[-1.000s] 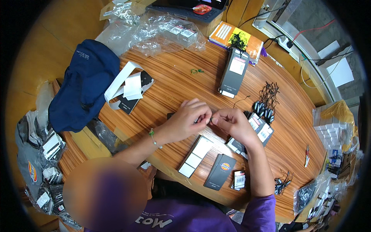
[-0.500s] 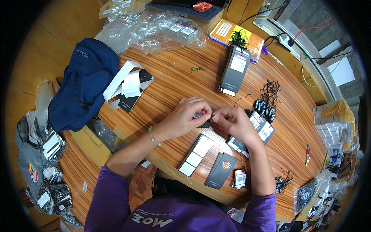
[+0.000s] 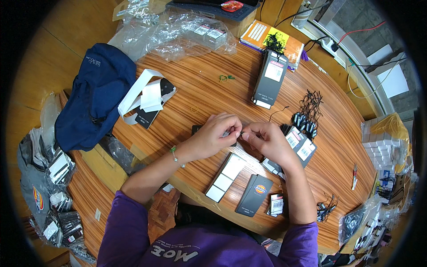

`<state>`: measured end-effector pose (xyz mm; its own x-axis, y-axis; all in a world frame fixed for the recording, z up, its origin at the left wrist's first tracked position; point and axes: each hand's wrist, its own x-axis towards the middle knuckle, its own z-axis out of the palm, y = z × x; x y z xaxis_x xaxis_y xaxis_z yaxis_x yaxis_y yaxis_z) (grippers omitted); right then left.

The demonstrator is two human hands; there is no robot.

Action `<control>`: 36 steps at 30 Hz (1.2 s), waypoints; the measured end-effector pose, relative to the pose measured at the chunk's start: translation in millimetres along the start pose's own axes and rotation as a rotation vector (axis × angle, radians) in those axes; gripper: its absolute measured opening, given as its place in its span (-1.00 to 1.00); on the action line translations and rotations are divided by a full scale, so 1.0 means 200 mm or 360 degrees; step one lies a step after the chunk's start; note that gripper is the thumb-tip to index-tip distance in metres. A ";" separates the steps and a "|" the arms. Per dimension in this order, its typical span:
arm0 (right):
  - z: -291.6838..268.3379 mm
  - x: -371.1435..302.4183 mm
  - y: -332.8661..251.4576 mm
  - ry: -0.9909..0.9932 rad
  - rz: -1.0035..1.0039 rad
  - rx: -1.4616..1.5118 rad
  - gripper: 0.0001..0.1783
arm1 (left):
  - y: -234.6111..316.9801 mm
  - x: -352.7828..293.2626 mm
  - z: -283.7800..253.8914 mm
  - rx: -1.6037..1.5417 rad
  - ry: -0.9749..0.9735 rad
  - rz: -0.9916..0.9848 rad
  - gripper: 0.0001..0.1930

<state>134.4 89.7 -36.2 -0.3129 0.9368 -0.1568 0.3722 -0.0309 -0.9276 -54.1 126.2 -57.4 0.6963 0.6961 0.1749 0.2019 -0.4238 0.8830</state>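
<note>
My left hand (image 3: pixel 224 130) is closed in a pinch on a dark hang tag (image 3: pixel 233 143), mostly hidden under its fingers. My right hand (image 3: pixel 266 139) meets it fingertip to fingertip, thumb and index pinched on what looks like a thin black string. A dark tag edge (image 3: pixel 195 129) shows left of my left hand. Below my hands lie a stack with white labels (image 3: pixel 224 178) and a dark grey stack of hang tags (image 3: pixel 254 196). Partly under my right hand are more labelled tags (image 3: pixel 302 147), with black strings (image 3: pixel 309 113) bunched beyond them.
A tall stack of strung tags (image 3: pixel 269 80) leans by an orange booklet (image 3: pixel 291 49). White paper tape (image 3: pixel 140 91) lies near a blue bag (image 3: pixel 98 98). Small stickers (image 3: pixel 276 204), snips (image 3: pixel 354 177) and clear plastic bags (image 3: pixel 164 35) also lie about.
Both hands stay together in nearly the same place. My right fingertips have shifted slightly left against the left ones, and a dark edge now shows beside my left hand.
</note>
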 end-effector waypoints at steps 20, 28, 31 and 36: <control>-0.03 -0.01 -0.04 -0.0018 0.0115 0.0260 -0.80 | -0.01 0.01 -0.01 0.0055 0.0116 0.0044 -0.90; -0.02 -0.01 -0.02 -0.0008 0.0129 0.0158 -0.80 | 0.00 0.00 0.00 0.0118 0.0144 0.0012 -0.90; -0.01 0.00 -0.02 0.0002 0.0155 0.0150 -0.80 | 0.00 -0.01 -0.01 0.0204 0.0063 -0.0023 -0.85; -0.03 -0.02 -0.04 0.0147 -0.0038 -0.0190 -0.80 | -0.02 -0.01 0.00 0.0660 0.0159 0.0177 -0.64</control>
<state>137.4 88.5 -26.5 -0.2434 0.9649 -0.0985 0.4689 0.0281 -0.8828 -56.7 126.6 -60.7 0.6634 0.6772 0.3184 0.4032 -0.6819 0.6103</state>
